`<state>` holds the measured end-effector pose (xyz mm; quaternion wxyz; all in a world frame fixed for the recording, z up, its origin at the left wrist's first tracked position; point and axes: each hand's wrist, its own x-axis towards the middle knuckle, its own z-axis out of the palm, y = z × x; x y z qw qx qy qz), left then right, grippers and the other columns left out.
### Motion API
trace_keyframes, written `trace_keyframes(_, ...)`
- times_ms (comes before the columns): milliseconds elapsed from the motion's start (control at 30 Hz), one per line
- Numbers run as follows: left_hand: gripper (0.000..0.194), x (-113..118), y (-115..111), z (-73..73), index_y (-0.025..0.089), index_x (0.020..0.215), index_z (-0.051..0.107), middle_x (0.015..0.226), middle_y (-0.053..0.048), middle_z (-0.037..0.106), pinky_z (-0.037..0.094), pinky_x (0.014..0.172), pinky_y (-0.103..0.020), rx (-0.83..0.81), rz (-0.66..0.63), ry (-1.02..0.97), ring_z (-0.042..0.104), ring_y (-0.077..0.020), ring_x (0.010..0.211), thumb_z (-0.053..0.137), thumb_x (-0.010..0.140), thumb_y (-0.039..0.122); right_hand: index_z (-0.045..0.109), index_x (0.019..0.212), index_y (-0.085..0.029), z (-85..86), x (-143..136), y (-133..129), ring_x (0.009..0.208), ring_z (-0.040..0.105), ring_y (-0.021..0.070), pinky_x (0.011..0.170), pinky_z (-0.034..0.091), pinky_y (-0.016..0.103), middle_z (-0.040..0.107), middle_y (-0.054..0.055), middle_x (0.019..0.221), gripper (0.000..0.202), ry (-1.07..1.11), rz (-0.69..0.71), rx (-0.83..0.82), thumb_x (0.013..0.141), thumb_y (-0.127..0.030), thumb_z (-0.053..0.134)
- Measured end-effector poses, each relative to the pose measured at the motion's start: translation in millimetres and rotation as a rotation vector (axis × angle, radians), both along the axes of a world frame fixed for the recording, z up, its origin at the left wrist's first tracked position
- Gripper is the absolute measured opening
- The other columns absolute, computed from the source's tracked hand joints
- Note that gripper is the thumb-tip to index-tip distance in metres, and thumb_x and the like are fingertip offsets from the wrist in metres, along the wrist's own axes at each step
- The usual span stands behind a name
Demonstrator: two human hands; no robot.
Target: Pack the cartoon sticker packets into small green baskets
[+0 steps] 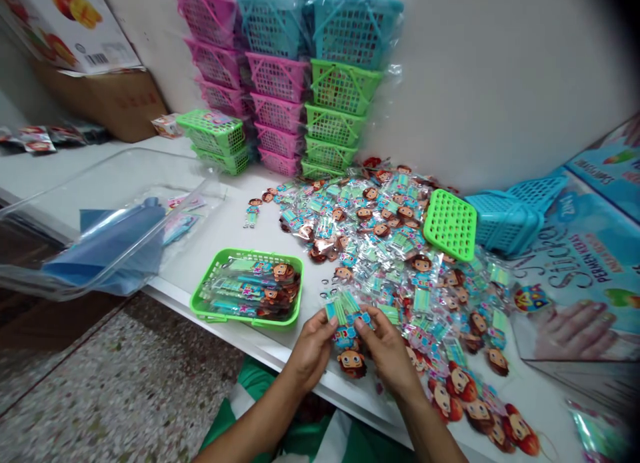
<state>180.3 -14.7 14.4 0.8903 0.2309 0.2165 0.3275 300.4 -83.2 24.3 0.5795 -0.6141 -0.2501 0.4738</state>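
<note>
Both hands are in front of me at the table's front edge, holding small packets between them. My left hand [314, 346] pinches the left side of the packets [350, 336], and my right hand [387, 343] grips their right side. The packets have a cartoon head with brown hair at the bottom and green-striped pieces at the top. Left of my hands, a green basket [200, 301] holds several similar packets lying in rows. A large pile of loose packets [380, 229] spreads behind and to the right of my hands.
Stacked pink baskets [277, 79], green baskets [337, 89] and blue baskets [350, 29] stand against the wall. A green lid [450, 224] leans by blue baskets [507, 219] on the right, near a printed box [590, 263]. At left is a clear plastic tub [115, 249].
</note>
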Motion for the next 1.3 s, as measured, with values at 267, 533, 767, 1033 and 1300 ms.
trace_keyframes(267,0.03,-6,-2,1.2,0.018,0.107,0.063,0.105,-0.009,0.068,0.042,0.092,-0.034,-0.085,0.007,0.02,0.062,-0.0211,0.098,0.066,0.077,0.02,0.055,0.111,-0.023,4.3,-14,-10,0.085,0.06,0.0186,0.076,0.047,0.029,0.064,0.003,0.099,0.038,-0.185,0.138,0.007,0.082,-0.049,0.057)
trace_keyframes(533,0.037,-9,-1,-17.8,0.015,0.108,0.06,0.098,-0.012,0.071,0.049,0.083,-0.04,-0.353,0.068,0.135,0.067,-0.0264,0.091,0.069,0.074,0.025,0.059,0.094,-0.019,5.7,40,60,0.076,0.06,0.0222,0.067,0.042,0.03,0.064,0.007,0.088,0.044,-1.102,0.104,-0.28,0.087,-0.057,0.038)
trace_keyframes(767,0.036,-12,-3,-18.0,0.012,0.1,0.062,0.089,-0.012,0.072,0.05,0.081,-0.038,-0.335,0.1,0.19,0.067,-0.026,0.086,0.073,0.069,0.025,0.052,0.111,-0.009,-8.9,43,146,0.101,0.051,0.0319,0.078,0.04,0.036,0.053,0.02,0.109,0.043,-1.397,0.031,-0.432,0.075,-0.03,0.061)
trace_keyframes(1033,0.036,-8,5,-11.4,0.016,0.105,0.063,0.099,-0.01,0.07,0.047,0.088,-0.038,-0.282,0.07,0.06,0.063,-0.0265,0.099,0.071,0.072,0.027,0.056,0.114,-0.017,-5.3,61,71,0.084,0.06,0.0191,0.072,0.047,0.028,0.066,0.006,0.099,0.035,-1.03,0.031,-0.257,0.086,-0.027,0.038)
trace_keyframes(1300,0.04,-3,6,-12.7,0.018,0.116,0.054,0.104,-0.009,0.069,0.047,0.089,-0.037,-0.246,0.043,0.021,0.063,-0.0247,0.1,0.065,0.078,0.022,0.069,0.095,-0.023,13.9,17,19,0.079,0.061,0.0203,0.074,0.046,0.031,0.068,0.003,0.083,0.036,-0.702,0.41,-0.043,0.091,-0.042,0.039)
